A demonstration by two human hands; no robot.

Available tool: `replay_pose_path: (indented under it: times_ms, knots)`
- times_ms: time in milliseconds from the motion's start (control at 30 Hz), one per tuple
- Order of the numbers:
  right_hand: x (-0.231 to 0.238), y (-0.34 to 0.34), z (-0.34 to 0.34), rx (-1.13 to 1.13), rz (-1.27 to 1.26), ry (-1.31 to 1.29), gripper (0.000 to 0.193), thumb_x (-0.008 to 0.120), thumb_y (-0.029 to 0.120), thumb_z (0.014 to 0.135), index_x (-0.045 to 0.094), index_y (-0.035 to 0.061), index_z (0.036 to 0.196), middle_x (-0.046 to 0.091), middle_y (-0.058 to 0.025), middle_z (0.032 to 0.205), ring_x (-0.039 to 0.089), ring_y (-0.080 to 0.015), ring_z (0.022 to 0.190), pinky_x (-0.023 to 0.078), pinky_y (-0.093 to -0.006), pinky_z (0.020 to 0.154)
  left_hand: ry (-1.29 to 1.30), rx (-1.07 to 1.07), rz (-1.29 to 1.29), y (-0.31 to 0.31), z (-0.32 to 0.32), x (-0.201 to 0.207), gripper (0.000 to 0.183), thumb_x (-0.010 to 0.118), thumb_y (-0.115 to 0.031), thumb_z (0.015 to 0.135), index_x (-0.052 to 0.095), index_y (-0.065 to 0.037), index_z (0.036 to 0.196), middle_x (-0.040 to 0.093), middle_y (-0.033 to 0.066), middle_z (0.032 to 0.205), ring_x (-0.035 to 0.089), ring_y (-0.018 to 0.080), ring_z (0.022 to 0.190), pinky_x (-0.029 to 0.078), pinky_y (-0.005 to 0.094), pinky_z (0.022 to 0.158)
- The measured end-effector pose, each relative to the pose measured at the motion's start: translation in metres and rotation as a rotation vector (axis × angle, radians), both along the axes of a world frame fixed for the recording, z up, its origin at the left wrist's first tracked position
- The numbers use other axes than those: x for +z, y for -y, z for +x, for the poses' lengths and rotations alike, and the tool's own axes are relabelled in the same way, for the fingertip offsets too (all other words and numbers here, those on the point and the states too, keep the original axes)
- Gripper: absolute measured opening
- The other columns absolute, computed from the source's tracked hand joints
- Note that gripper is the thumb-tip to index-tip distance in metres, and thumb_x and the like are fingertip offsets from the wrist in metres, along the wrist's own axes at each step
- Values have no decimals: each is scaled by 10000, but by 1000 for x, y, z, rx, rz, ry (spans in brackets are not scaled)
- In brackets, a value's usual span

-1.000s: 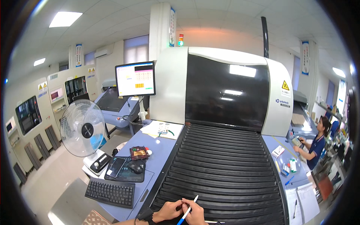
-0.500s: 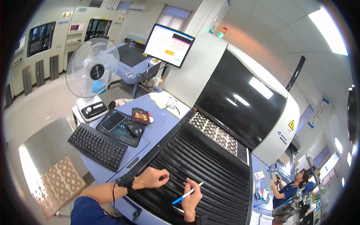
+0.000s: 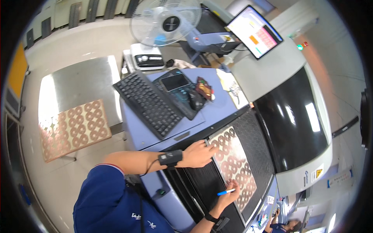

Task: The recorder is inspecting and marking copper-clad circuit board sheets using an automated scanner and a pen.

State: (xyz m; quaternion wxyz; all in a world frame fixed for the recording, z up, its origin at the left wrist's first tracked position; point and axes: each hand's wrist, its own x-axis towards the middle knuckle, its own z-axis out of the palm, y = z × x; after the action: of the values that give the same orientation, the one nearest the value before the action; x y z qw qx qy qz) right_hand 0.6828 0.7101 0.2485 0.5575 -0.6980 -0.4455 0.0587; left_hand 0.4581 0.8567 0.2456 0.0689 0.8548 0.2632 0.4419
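A flat pale panel [image 3: 234,160] with rows of copper-coloured rings lies on the black machine bed, in front of the dark hood. My left hand [image 3: 198,154] is at the panel's near left corner, fingers apart and fingertips touching its edge. A dark device is strapped to that wrist. My right hand [image 3: 228,196] is at the near edge farther right and holds a white pen [image 3: 226,192] with a blue end. Its fingertips reach up to the panel; whether they also grip the panel cannot be made out.
A keyboard [image 3: 149,104], mouse [image 3: 195,100] and phone [image 3: 174,82] lie on the blue machine top to the left. Farther left, a similar ringed panel [image 3: 77,128] rests on a metal table [image 3: 79,83]. A fan [image 3: 170,24] and monitor [image 3: 254,31] stand behind. A co-worker [image 3: 285,226] is at lower right.
The ringed panel has come out from the hood toward me, and the black bellows cover has folded up. Both hands have moved forward to its near edge. My view has turned left.
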Motion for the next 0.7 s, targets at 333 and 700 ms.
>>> replay_pose_path:
  times_ms: [333, 700]
  knots:
    - [-10, 2, -10, 193, -498, 411, 431, 674, 146, 932, 537, -33, 1300, 648, -162, 1137, 619, -228, 1023, 484, -342, 903, 73, 97, -373, 7, 10, -6, 382, 700, -325, 781, 659, -23, 1011, 667, 142, 950, 638, 295, 850, 447, 415, 779]
    - [82, 15, 93, -120, 473, -420, 294, 533, 162, 983, 634, -29, 1182, 666, -155, 1027, 622, -265, 931, 509, -377, 862, 395, -281, -324, 17, 1, 13, 392, 602, -250, 927, 550, -34, 1250, 631, 143, 1162, 627, 325, 1022, 489, 431, 880]
